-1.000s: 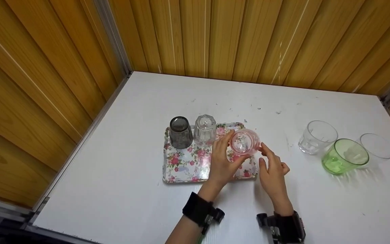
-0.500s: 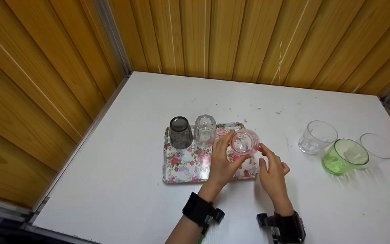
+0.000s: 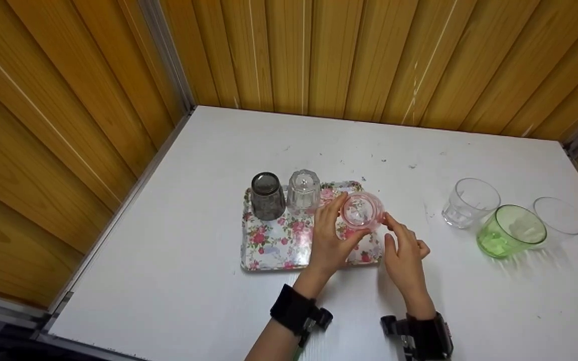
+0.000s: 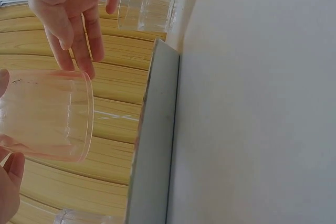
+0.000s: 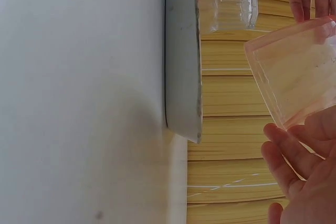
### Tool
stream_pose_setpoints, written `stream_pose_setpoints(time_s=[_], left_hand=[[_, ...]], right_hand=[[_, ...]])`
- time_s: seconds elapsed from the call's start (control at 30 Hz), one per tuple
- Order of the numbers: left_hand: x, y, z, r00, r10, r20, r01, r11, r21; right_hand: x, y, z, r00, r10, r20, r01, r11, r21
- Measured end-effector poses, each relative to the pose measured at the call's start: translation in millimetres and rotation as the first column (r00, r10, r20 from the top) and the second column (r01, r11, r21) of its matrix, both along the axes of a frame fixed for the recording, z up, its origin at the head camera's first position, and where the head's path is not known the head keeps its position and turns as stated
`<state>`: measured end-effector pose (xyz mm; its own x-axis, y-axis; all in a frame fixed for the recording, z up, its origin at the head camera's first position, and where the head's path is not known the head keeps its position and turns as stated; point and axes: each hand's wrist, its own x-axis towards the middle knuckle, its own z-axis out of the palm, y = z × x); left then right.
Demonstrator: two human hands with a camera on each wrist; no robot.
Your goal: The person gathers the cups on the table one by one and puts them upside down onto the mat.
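Observation:
In the head view my left hand (image 3: 326, 243) holds a pink see-through glass (image 3: 363, 210) by its side, with thumb and fingers spread around it. The glass is held up over the right part of a floral tray (image 3: 274, 250); the left wrist view shows a gap between the glass and the tray edge (image 4: 157, 124). My right hand (image 3: 404, 255) reaches in from the right with loosely extended fingers, its fingertips right at the glass's lower edge, as the right wrist view also shows. A dark grey glass (image 3: 268, 198) and a clear faceted glass (image 3: 304, 193) stand upside down on the tray.
To the right on the white table (image 3: 168, 260) stand a clear glass (image 3: 457, 210), a green glass (image 3: 499, 240) and another clear glass (image 3: 560, 220), mouths up. Wood-look panels (image 3: 329, 55) border the table's back and left sides.

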<state>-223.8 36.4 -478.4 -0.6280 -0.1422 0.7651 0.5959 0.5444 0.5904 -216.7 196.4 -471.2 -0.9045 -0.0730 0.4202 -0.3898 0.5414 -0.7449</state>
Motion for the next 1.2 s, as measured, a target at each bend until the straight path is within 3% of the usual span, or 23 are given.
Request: stream_pose_setpoints(time_s=[0.4, 0.63, 1.2], left_hand=[[2.0, -2.3, 3.4, 0.995, -0.069, 0.074, 0.069, 0.998, 0.008], [1.5, -3.1, 3.3, 0.990, -0.120, 0.067, 0.118, 0.992, 0.034], [1.2, -4.0, 3.2, 0.992, -0.119, 0.044, 0.118, 0.993, 0.013]], right_hand=[[-0.6, 1.1, 0.4, 1.000, -0.015, -0.002, 0.015, 0.999, -0.029], [-0.9, 1.3, -0.4, 1.000, -0.012, -0.022, 0.011, 0.999, -0.038], [-1.3, 1.2, -0.3, 1.000, -0.020, -0.014, 0.019, 0.999, -0.032]])
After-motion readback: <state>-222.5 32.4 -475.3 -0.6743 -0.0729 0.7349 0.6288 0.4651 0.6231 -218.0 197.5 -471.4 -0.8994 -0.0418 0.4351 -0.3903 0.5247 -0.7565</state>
